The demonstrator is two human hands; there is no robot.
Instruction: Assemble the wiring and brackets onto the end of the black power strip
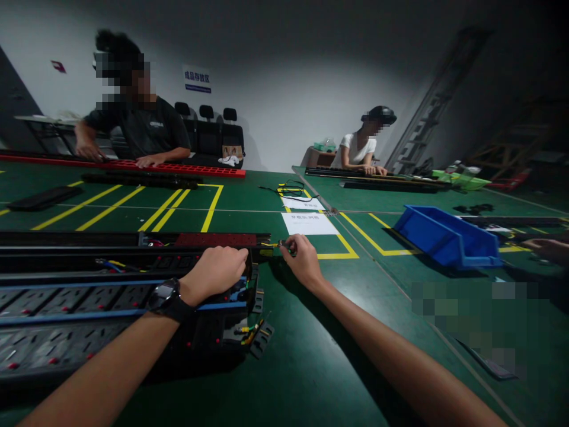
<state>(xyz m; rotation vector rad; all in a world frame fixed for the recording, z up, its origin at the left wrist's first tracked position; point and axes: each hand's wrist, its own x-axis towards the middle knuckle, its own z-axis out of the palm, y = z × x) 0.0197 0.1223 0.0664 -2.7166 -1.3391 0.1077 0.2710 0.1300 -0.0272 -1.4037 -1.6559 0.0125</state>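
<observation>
Several long black power strips [71,332] with slotted sockets and red dots lie side by side at the left. My left hand [217,270], with a black watch [165,295] on its wrist, lies curled over the right end of a strip; its fingertips are mostly hidden. Just beyond that end my right hand [302,261] pinches the small metallic end of a yellow wire [268,244], which comes out of the farthest strip [217,239]. Loose end caps [261,339] with yellow-green wires hang off the nearer strips.
A blue bin [444,240] stands at the right on the green table [329,356] with yellow tape lines. White paper sheets [309,223] and a black cable [288,191] lie ahead. Two people [151,127] work across the table; another person's hand [549,249] shows at right.
</observation>
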